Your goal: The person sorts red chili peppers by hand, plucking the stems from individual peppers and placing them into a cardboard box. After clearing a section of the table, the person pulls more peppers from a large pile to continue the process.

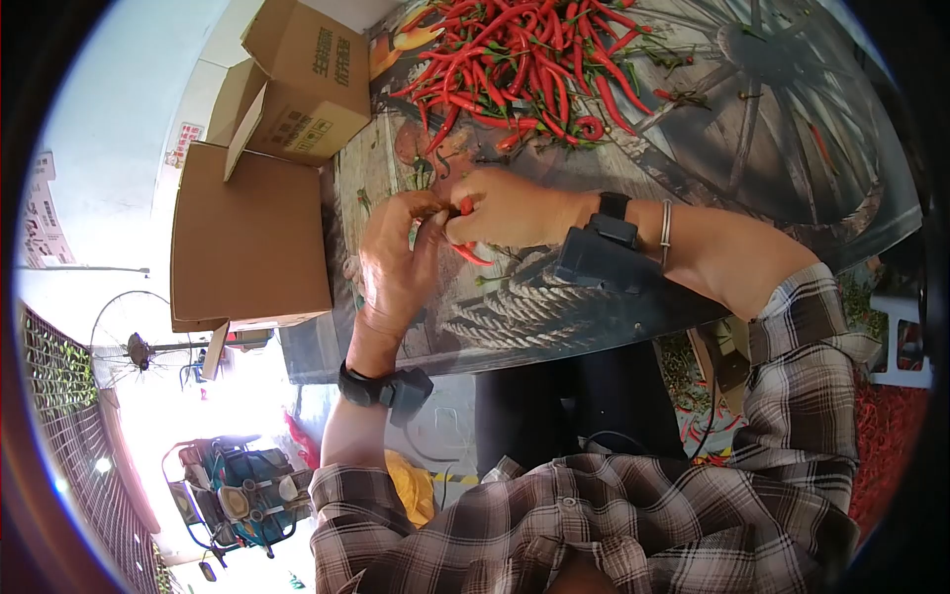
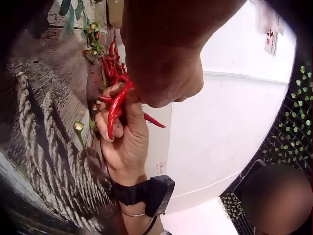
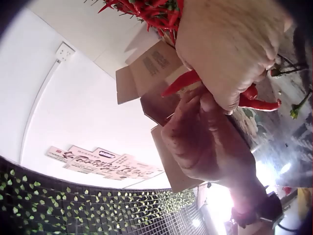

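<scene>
Over the table, my two hands meet at the fingertips. My right hand [image 1: 520,208] holds several red chili peppers [image 2: 117,107] in its curled fingers; one curved chili [image 1: 472,254] hangs below them. In the right wrist view, the back of that hand hides most of its grip, with a chili end [image 3: 261,104] sticking out under it. My left hand [image 1: 396,252] pinches with thumb and forefinger at the end of a chili [image 3: 183,83] by the right fingertips. What lies inside the pinch is hidden.
A large heap of red chilies [image 1: 524,69] lies at the table's far side. Open cardboard boxes [image 1: 252,238] stand to the left. Loose green stems [image 1: 490,280] are scattered on the cover, printed with rope [image 1: 534,312] and a wheel. More red chilies [image 1: 886,436] are down at the right.
</scene>
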{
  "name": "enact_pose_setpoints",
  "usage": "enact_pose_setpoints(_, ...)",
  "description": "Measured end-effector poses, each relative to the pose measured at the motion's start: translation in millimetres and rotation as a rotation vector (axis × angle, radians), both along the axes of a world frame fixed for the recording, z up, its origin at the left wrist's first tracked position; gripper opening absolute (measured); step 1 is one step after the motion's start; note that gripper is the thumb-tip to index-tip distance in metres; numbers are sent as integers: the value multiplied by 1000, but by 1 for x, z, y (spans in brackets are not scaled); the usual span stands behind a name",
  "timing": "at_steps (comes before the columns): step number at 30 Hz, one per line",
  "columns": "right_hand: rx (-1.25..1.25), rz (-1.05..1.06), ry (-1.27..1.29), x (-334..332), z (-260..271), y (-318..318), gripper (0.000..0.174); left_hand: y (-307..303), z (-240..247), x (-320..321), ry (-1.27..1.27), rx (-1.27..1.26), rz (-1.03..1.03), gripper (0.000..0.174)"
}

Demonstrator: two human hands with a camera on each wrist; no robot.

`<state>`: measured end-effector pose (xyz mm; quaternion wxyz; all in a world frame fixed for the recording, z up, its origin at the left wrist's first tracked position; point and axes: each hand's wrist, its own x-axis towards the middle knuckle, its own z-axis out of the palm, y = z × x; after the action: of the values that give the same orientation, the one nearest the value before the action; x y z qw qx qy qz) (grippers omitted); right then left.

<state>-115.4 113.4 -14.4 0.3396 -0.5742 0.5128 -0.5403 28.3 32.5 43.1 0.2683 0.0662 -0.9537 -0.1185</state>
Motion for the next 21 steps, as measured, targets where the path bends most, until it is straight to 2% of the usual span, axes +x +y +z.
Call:
enact_pose_setpoints(2, -27, -17, 10, 1, 0, 0, 20, 1, -5, 3, -46, 230, 93, 7)
enact_pose_setpoints(3, -53, -35, 19, 2, 0, 0, 24, 4, -1, 1, -45, 232, 93, 7)
enact_pose_setpoints(5, -42, -30, 2, 2, -1, 0, 23, 12, 9, -2, -121, 502, 159, 7)
enact_pose_setpoints(6, -34, -27, -15, 2, -2, -1, 23, 11, 8, -2, -121, 503, 160, 7)
enact_pose_setpoints(8, -47, -17, -11, 2, -3, -1, 23, 2, 3, -3, -36, 863, 57, 7)
enact_pose_setpoints(12, -68, 25, -4, 2, -7, -5, 25, -20, 0, -2, -75, 964, -6, 7)
enact_pose_setpoints(14, -137, 8, 66, 5, -7, -3, 24, -29, 0, -2, -97, 1304, 38, 7)
enact_pose_setpoints(16, -207, -13, 137, 4, -10, -4, 23, -36, 0, -2, -117, 1336, 35, 8)
enact_pose_setpoints(18, -97, 66, 10, 2, -8, -8, 18, -45, 0, -4, -139, 1371, 29, 9)
enact_pose_setpoints(19, -95, 64, 11, 1, -4, -5, 18, -51, 1, -8, -85, 1231, 68, 11)
enact_pose_setpoints(20, 7, 85, -174, -1, 0, -2, 21, -58, 2, -12, -31, 1088, 108, 14)
enact_pose_setpoints(21, 110, 105, -358, -1, 5, 1, 24, -63, 3, -15, -30, 1088, 108, 14)
